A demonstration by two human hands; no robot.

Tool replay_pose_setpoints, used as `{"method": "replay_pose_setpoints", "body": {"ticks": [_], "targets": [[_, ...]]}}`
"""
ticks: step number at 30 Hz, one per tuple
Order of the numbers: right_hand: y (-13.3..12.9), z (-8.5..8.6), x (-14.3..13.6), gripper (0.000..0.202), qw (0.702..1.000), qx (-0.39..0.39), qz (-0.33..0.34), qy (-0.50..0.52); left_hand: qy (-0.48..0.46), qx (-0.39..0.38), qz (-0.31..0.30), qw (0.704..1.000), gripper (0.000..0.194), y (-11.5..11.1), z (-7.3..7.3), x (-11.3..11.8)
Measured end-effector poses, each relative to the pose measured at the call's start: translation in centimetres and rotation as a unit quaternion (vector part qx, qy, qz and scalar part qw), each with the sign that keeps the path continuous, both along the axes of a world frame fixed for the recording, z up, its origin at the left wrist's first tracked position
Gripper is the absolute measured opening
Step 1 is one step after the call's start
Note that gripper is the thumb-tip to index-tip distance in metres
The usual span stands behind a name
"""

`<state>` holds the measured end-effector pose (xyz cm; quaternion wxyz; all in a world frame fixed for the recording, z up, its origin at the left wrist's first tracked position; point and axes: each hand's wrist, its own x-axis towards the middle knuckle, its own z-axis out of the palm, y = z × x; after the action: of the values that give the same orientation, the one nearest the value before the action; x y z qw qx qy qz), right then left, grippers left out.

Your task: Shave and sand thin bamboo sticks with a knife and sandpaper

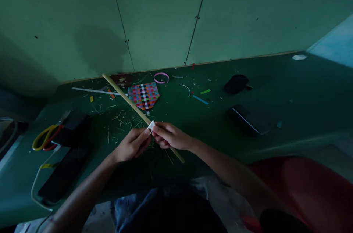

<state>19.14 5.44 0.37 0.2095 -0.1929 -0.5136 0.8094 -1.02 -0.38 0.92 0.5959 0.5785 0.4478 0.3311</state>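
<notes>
Two loop handles at far left, one yellow, one red-orange: scissors (47, 136) on the green table (275, 93), blades angled up beside a dark block (73, 124). Pale cable (34, 185) curves down past a long black object (62, 179) nearer the person. Long pale strip (95, 90) lies further back, reaching toward a wooden stick (122, 95). Stick slants from the upper left down to the right, passing at the hands, its near end showing below the right hand (172, 136). Left hand (132, 144): fingers mostly closed, thumb and fingertips pinching a small white piece (151, 125) against the stick. Checkered woven piece (143, 95), many-coloured, flat on the table just beyond the stick; pink ring (161, 78) near its upper right corner. Fine shavings (120, 121) scattered this side of it. Right hand: fingers curled in, thumb and forefinger at the right side of the white piece, in a pinch. Further right, a blue strip (200, 99) and a green strip (205, 91); then a black bundle (235, 84), with a dark case (246, 119) nearer the person. White scrap (299, 57) at the far right, by the wall.
</notes>
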Motion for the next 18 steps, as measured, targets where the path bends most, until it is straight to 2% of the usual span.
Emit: {"method": "replay_pose_setpoints", "body": {"ticks": [5,7,11,13,15,18], "targets": [[0.39,0.52,0.54,0.031,0.997,-0.029,0.069,0.03,-0.017,-0.022,-0.009,1.0,0.05,-0.09,-0.02,-0.2],[0.5,0.72,0.69,0.025,0.995,-0.039,0.077,0.039,-0.041,-0.007,0.017,0.999,0.049,-0.03,-0.09,-0.28],[0.51,0.63,0.49,0.013,0.998,-0.032,0.006,0.046,-0.157,0.034,0.145,0.976,0.045,0.36,-0.29,-0.53],[0.43,0.54,0.24,0.012,0.998,-0.026,-0.026,0.051,-0.191,0.041,0.18,0.964,0.043,0.57,-0.43,-0.64],[0.35,0.58,0.04,0.011,0.997,-0.035,-0.047,0.053,-0.188,0.033,0.179,0.965,0.043,0.66,-0.58,-0.67],[0.39,0.73,-0.09,0.009,0.994,-0.067,-0.071,0.049,-0.142,0.016,0.146,0.979,0.044,0.49,-0.66,-0.48]]}}
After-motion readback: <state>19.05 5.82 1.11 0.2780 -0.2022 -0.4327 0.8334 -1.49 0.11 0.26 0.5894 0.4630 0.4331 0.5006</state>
